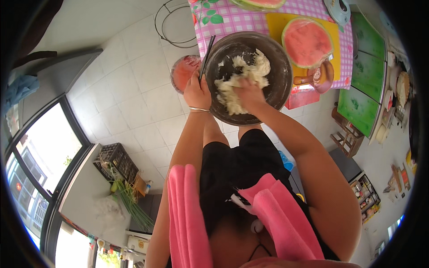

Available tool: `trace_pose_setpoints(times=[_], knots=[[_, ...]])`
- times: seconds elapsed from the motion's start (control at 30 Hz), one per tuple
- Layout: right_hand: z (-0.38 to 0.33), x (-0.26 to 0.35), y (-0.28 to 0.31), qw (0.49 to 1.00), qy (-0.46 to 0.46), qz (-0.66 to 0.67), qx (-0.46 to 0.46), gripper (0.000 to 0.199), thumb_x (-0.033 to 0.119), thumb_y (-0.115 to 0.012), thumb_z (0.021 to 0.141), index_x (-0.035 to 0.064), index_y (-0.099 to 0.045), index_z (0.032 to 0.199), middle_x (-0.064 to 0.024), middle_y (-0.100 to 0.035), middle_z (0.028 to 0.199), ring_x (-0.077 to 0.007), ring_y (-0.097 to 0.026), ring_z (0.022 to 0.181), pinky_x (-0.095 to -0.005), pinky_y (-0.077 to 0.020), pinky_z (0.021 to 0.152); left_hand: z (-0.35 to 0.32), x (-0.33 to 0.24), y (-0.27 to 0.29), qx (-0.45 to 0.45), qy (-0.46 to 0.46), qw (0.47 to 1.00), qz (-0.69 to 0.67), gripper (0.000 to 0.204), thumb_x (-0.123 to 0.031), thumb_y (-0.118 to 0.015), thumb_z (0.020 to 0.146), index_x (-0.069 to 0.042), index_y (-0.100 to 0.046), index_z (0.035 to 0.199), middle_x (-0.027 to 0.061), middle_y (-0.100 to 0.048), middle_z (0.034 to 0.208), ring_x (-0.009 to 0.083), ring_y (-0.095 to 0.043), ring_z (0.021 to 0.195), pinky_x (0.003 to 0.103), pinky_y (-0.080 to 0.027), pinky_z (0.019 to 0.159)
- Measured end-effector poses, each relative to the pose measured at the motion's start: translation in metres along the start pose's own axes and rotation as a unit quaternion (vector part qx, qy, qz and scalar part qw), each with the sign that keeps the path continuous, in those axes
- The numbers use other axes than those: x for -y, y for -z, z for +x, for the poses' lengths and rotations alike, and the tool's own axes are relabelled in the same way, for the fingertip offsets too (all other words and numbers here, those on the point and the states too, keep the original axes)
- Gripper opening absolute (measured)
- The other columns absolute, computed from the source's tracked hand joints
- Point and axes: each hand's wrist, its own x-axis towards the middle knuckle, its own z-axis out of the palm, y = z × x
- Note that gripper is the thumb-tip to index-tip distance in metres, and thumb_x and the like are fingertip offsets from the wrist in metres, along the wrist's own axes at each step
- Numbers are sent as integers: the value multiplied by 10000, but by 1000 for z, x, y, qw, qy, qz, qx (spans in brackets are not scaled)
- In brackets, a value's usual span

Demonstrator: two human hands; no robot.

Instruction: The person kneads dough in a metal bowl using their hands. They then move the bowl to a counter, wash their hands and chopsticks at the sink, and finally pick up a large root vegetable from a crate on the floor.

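A wide dark metal bowl (281,89) is at the edge of the table in front of me, with pale, sticky, lumpy dough (259,67) spread over its middle. My left hand (197,94) is closed at the bowl's left rim, holding a pair of dark chopsticks (207,58) that point up and away along the rim. Inside the bowl, my right hand (250,94) presses into the near part of the dough; its fingertips are partly hidden there. Dry flour traces mark the bowl's inner wall.
Right of the bowl, a cut watermelon half (307,42) lies on a yellow cutting board (278,22) over a checked pink tablecloth (228,20). A red basin (182,76) is lower, left of the bowl. A wire stand (172,42) and a black crate (119,161) are at the left.
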Motion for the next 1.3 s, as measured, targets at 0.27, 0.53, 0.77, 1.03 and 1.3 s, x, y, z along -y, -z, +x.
trace_pose_setpoints(times=[0.27,0.53,0.77,1.03,1.3], knots=[[-3,14,19,963,76,-153,210,360,213,-654,731,141,-671,1083,-154,-392,1383,-390,-290,1323,-529,-407,907,0,-8,0,-35,-8,999,-22,251,-201,-514,951,-16,-611,1090,188,-663,874,370,-634,767,417,-499,668],[98,12,16,996,-88,-14,-24,391,105,-695,717,123,-579,1090,-122,-598,1094,-297,-554,1096,-455,-489,826,-1,1,-1,-2,1,1000,14,248,-202,-525,945,-26,-614,1094,191,-649,844,371,-627,756,418,-495,657],[118,-7,66,932,-287,221,23,372,123,-645,798,20,-606,1153,-196,-622,1072,-289,-629,970,-419,-526,815,1,-7,5,-20,54,990,-127,254,-209,-552,940,2,-622,1062,187,-645,874,351,-621,781,388,-490,680],[41,71,5,972,151,-109,140,216,193,-573,787,84,-736,878,-75,-647,1027,-284,-530,1093,-445,-413,866,0,-2,1,-21,66,987,-142,249,-225,-546,942,13,-615,968,189,-627,798,367,-602,728,409,-471,653],[129,37,89,974,-162,125,95,310,358,-808,652,89,-724,780,-105,-685,742,-205,-667,690,-322,-534,653,-2,-4,8,-2,95,989,-109,259,-229,-532,948,10,-621,991,191,-635,828,370,-609,745,411,-473,653]])
